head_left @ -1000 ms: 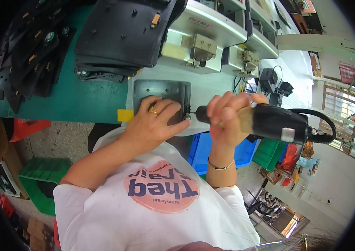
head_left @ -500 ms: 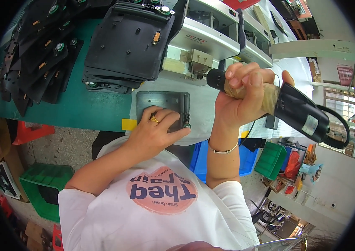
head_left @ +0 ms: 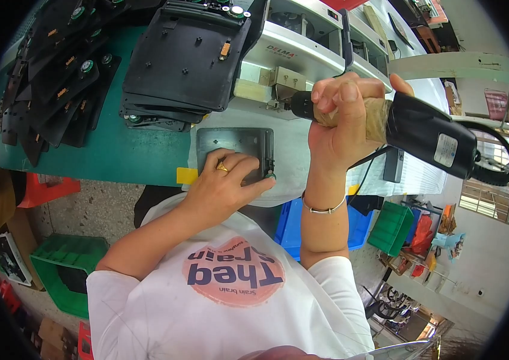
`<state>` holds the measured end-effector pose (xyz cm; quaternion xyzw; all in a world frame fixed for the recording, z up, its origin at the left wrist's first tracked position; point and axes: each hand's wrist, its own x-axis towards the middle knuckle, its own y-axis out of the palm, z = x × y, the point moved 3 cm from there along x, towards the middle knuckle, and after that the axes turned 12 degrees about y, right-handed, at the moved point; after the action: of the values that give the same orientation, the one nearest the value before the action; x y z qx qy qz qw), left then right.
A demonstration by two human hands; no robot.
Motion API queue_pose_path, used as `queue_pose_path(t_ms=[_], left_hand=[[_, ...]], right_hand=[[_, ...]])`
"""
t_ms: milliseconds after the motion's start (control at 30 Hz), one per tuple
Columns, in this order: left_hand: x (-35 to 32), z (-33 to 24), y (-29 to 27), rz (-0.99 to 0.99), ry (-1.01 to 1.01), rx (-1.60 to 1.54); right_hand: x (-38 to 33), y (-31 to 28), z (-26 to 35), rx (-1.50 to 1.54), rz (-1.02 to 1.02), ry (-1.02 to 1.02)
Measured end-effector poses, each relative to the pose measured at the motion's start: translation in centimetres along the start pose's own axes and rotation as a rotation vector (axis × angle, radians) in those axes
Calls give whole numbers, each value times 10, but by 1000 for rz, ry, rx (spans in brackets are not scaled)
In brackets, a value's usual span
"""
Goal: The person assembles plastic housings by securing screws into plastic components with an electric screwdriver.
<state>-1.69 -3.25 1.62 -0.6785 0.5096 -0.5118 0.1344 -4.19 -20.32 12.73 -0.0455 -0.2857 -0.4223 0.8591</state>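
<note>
Lying flat near the near edge of the tabletop [head_left: 146, 153], on a white sheet [head_left: 296, 165], the dark panel [head_left: 230, 139] looks nearly square, its ridged side facing right; the covering hand hides any clear long axis. The left hand [head_left: 224, 186] rests on it, fingers bent, thumb stretched to the right rim. The right hand [head_left: 350, 114] is closed around a power screwdriver [head_left: 425, 135], which has just moved off that rim and farther from the near edge, leaving only the left hand on the panel. Its nose points left and slightly away from the person, its long axis running left to right, close to the silver machine [head_left: 290, 57]; contact is unclear. Beyond the panel, leftward, stands a stack of black plates [head_left: 182, 60].
</note>
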Motion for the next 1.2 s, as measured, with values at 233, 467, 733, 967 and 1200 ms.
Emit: queue_pose_path(t_ms=[233,467,733,967,1200], left_hand=[[2,-1,-4,-12,-61,-100],[0,3,-2,-60,-91,-140],[1,1,-2,15,-67,-66],[2,-1,-1,44,-82,-63],[2,-1,-1,48,-87,-65]], right_hand=[[15,10,2,-36,86,194],[-30,-17,20,72,117,208],[-92,-40,34,143,38,358],[-101,-44,31,121,18,354],[-102,-44,28,115,28,337]])
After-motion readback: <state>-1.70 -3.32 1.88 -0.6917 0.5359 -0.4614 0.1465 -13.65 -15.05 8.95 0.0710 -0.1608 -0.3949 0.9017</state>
